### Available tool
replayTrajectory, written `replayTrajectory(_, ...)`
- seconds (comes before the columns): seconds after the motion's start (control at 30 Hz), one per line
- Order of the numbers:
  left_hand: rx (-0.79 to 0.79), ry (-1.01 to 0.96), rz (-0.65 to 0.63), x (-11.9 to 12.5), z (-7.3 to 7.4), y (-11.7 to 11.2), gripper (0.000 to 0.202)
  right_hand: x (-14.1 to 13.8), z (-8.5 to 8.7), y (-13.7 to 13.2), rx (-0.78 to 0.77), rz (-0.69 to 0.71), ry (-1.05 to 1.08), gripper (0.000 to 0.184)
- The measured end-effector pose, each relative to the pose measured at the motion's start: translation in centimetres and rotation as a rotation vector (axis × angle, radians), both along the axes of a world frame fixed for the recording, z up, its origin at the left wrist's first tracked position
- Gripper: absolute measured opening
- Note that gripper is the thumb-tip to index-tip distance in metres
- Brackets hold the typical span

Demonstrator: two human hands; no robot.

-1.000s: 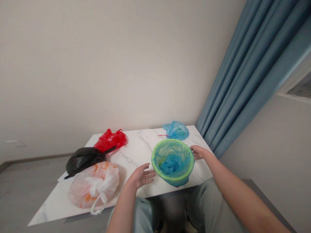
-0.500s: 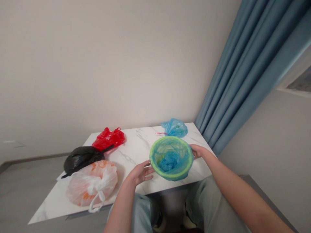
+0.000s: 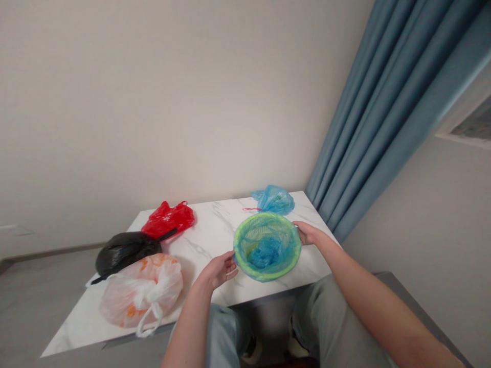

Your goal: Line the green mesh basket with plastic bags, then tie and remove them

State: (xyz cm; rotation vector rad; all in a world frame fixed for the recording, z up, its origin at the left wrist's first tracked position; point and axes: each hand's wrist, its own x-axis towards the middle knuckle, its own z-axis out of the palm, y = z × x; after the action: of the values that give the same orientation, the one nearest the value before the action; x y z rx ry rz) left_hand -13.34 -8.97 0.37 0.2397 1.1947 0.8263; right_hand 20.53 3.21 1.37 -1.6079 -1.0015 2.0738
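Observation:
A green mesh basket [image 3: 267, 246] lined with a blue plastic bag stands on the white marble table [image 3: 215, 240] near its front right. My left hand [image 3: 219, 268] touches the basket's left rim, fingers curled against it. My right hand [image 3: 307, 233] grips the right rim. A crumpled blue bag lies inside the basket.
On the table's left lie a tied white-and-orange bag [image 3: 141, 291], a black bag [image 3: 123, 251] and a red bag [image 3: 168, 219]. A tied blue bag [image 3: 273, 199] sits at the back right. A blue curtain [image 3: 383, 112] hangs to the right. My knees are under the front edge.
My left hand has moved right from the tabletop onto the basket's left rim. The basket has shifted slightly back on the table, with my right hand still on it.

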Motion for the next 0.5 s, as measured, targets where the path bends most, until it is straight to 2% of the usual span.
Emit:
replayTrajectory(0.1,0.006,0.035,0.026,0.1,0.0,0.0,0.018,-0.7,0.6,-0.2,0.021,-0.040,-0.035,0.023)
replayTrajectory(0.33,0.065,0.136,0.067,0.4,0.4,0.0,0.017,-1.5,1.4,-0.5,0.319,-0.206,-0.259,0.011)
replayTrajectory(0.5,0.191,0.163,0.061,0.8,0.3,0.3,0.024,-1.8,1.5,-0.5,0.569,-0.297,-0.506,0.011)
